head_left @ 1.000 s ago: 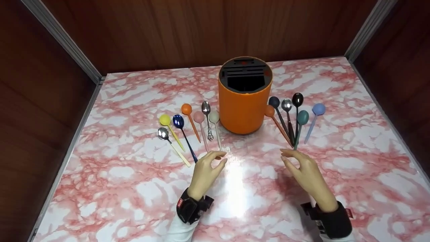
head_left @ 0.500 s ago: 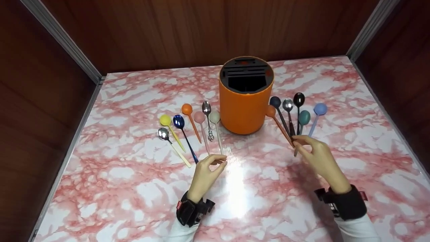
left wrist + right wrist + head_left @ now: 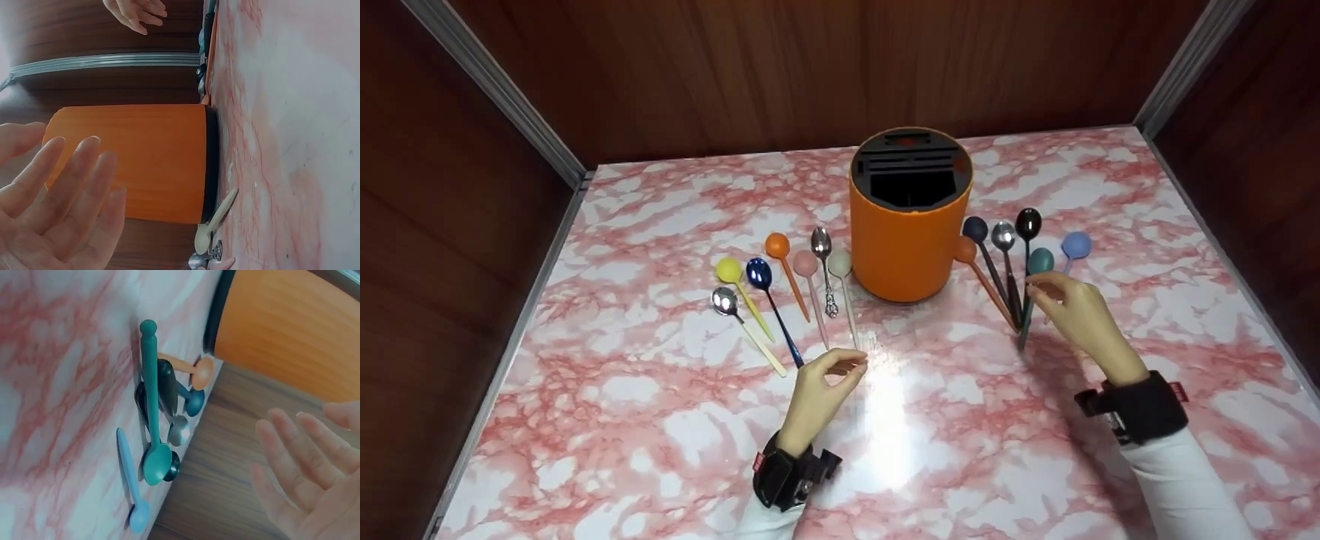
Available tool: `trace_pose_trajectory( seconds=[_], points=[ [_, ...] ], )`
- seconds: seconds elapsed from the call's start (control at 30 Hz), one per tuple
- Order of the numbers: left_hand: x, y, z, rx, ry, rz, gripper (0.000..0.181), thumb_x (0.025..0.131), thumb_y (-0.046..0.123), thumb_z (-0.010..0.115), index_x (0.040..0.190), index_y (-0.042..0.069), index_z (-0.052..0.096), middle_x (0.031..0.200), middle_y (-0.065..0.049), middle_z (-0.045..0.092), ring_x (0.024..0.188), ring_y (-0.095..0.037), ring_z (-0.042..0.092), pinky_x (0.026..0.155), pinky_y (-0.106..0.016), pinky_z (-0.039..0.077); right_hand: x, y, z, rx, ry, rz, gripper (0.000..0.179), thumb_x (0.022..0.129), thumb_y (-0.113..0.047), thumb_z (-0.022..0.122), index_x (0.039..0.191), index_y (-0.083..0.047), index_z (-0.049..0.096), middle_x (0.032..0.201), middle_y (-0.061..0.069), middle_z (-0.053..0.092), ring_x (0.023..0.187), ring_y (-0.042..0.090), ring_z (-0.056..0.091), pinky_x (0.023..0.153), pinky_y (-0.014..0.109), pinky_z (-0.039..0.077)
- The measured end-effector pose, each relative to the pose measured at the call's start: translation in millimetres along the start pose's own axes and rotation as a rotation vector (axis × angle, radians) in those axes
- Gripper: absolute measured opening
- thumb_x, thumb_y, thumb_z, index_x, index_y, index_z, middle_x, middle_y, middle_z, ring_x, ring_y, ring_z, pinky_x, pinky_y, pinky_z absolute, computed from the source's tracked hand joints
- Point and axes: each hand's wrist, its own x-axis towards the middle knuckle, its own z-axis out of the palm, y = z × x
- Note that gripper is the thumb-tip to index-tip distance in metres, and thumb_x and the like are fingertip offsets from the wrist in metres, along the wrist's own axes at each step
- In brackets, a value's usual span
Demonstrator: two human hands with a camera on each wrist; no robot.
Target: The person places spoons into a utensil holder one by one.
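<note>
My right hand point(image 3: 1080, 319) hovers over the spoons at the right, overlapping a green spoon point(image 3: 1041, 259) in the head view. The right wrist view shows its fingers point(image 3: 295, 455) loosely bent, nothing between them, with the green spoon lying across other handles on the table. Beside it is a light blue spoon point(image 3: 129, 467). My left hand point(image 3: 819, 390) stays above the table, thumb and fingers apart and holding nothing. Nearest to it are the handle ends of a pale cream spoon point(image 3: 840, 262), a pink spoon point(image 3: 805, 262) and a dark blue spoon point(image 3: 759, 273).
An orange utensil holder point(image 3: 911, 255) with a slotted black top stands between the two spoon groups. Farther left lie a yellow spoon point(image 3: 729, 269) and a white-handled spoon point(image 3: 725, 300). Brown wooden panels point(image 3: 840, 67) enclose the marbled table point(image 3: 660, 450) at the back and sides.
My right hand has moved forward and to the right, from near the handle ends to over the green spoon. The left hand has barely moved, and the spoons lie as before.
</note>
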Motion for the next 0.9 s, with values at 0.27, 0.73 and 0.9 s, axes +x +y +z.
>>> trace_pose_trajectory(
  seconds=[0.27,0.73,0.9],
  points=[
    [-0.6,-2.0,0.1,-0.016,0.002,-0.007,0.016,0.092,0.006,0.067,0.104,-0.004,0.069,0.097,-0.01,0.071,0.086,-0.026,0.066,0.08,-0.032,0.055,27.1,13.6,2.8,-0.071,0.061,-0.052,0.02,0.094,-0.002,0.056,0.107,0.011,0.064,0.094,0.03,0.065,0.085,0.046,0.063,0.077,0.057,0.05],
    [-1.6,0.4,1.3,-0.012,-0.02,-0.019,0.017,0.092,0.008,0.066,0.105,-0.003,0.069,0.098,-0.009,0.071,0.087,-0.025,0.066,0.081,-0.032,0.054,64.6,25.4,9.0,-0.024,-0.006,0.044,0.027,0.093,-0.005,0.054,0.107,0.016,0.061,0.099,0.036,0.062,0.088,0.046,0.061,0.071,0.042,0.05],
    [-1.0,0.0,3.0,-0.005,-0.026,-0.023,0.017,0.093,0.008,0.066,0.105,-0.003,0.069,0.098,-0.009,0.071,0.087,-0.025,0.065,0.081,-0.031,0.054,72.3,34.8,15.6,-0.039,-0.041,0.096,0.028,0.091,-0.003,0.055,0.109,0.018,0.059,0.101,0.037,0.061,0.09,0.046,0.059,0.076,0.048,0.048]
  ],
)
